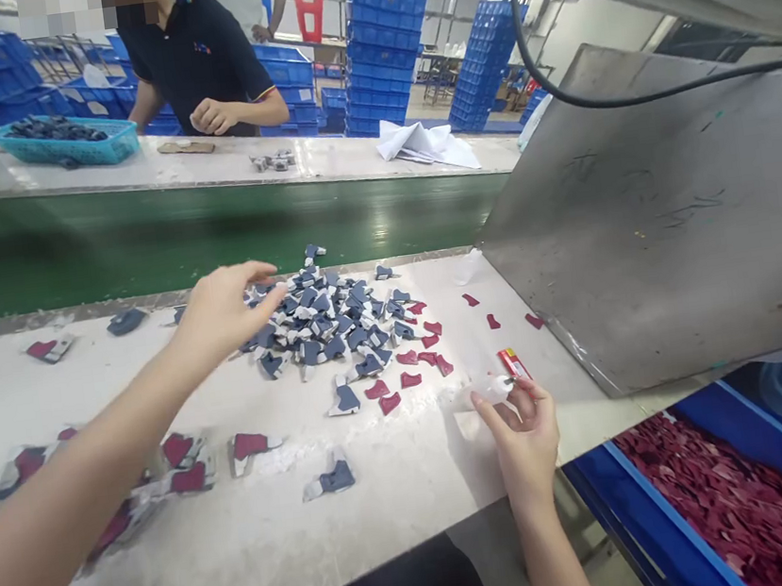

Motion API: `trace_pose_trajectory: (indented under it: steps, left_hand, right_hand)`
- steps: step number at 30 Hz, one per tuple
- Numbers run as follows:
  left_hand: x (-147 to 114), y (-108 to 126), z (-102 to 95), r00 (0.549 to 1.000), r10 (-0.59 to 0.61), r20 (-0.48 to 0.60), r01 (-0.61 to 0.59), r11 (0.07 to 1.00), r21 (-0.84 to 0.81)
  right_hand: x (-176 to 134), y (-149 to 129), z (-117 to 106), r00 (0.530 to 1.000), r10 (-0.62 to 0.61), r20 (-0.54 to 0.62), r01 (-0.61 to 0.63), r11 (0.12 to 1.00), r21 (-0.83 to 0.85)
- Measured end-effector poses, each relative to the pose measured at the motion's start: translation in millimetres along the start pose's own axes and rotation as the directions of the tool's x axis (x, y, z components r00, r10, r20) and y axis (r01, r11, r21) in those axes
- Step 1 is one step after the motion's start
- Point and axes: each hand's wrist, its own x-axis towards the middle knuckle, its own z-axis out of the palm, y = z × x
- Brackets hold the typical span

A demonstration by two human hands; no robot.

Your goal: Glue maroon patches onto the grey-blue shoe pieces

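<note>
My left hand (221,304) reaches over the left side of a heap of small dark blue and white moulded pieces (337,314). Its thumb and fingers are apart, and I see nothing between them. Low above the table at the right, my right hand (527,424) grips a small whitish squeeze bottle (490,391) with a narrow tip, tilted on its side. Several flat dark red pieces (410,380) lie between the heap and this hand. A red and yellow packet (514,363) rests just beyond the right fingers. One blue and white piece (335,477) lies apart in front of the heap.
Pieces with red patches (188,465) lie under and beside my left forearm. A metal panel (667,221) slants up on the right, above a blue crate (673,501) of red pieces. Beyond the green strip (212,229), a person (199,69) stands near a turquoise basket (123,143).
</note>
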Motion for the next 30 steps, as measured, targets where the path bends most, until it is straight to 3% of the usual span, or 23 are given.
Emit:
trace_pose_trajectory:
  steps: [2,3,5,7,9,11,16,21,23,30]
  left_hand:
    - [53.6,-9.5,18.1,0.997,0.002,0.071,-0.006,0.999,0.053]
    - [75.9,-13.9,29.7,0.992,-0.003,0.126,-0.008,0.996,0.090]
    - [109.8,-20.6,53.5,0.986,0.008,0.164,-0.024,0.995,0.097]
    - [130.8,-24.9,73.1,0.982,0.019,0.186,-0.034,0.996,0.078]
    - [142.6,-28.7,85.3,0.979,0.010,0.202,-0.022,0.998,0.058]
    - [148.7,-34.1,90.0,0.981,-0.019,0.194,0.010,0.999,0.046]
    - [147.7,-51.6,85.1,0.991,-0.050,0.128,0.048,0.999,0.018]
    - [131.6,-55.6,81.6,0.996,-0.041,0.078,0.040,0.999,0.011]
    - [124.3,-53.6,81.8,0.996,-0.059,0.062,0.058,0.998,0.008]
    - [92.6,-50.9,66.4,0.991,0.002,0.130,0.016,0.991,-0.135]
  right_hand:
    - [-5.4,-2.3,-0.3,0.993,-0.107,-0.059,0.097,0.984,-0.147]
    - [-9.6,-4.4,-0.4,0.966,-0.238,-0.101,0.210,0.950,-0.232]
    - [-19.3,-9.7,1.1,0.837,-0.540,-0.093,0.477,0.801,-0.362]
    - [-28.3,-15.1,7.4,0.723,-0.681,0.117,0.672,0.654,-0.348]
    - [-34.4,-19.0,20.1,0.669,-0.618,0.414,0.736,0.631,-0.248]
    - [-37.0,-20.5,37.0,0.632,-0.521,0.573,0.729,0.650,-0.213]
    - [-35.6,-15.6,67.9,0.665,-0.401,0.630,0.686,0.661,-0.304]
    - [-38.2,-10.7,71.7,0.583,-0.399,0.708,0.785,0.500,-0.366]
    - [-38.3,-11.6,69.8,0.582,-0.389,0.714,0.789,0.483,-0.380]
    - [-44.7,-17.0,51.8,0.699,-0.431,0.571,0.664,0.687,-0.294]
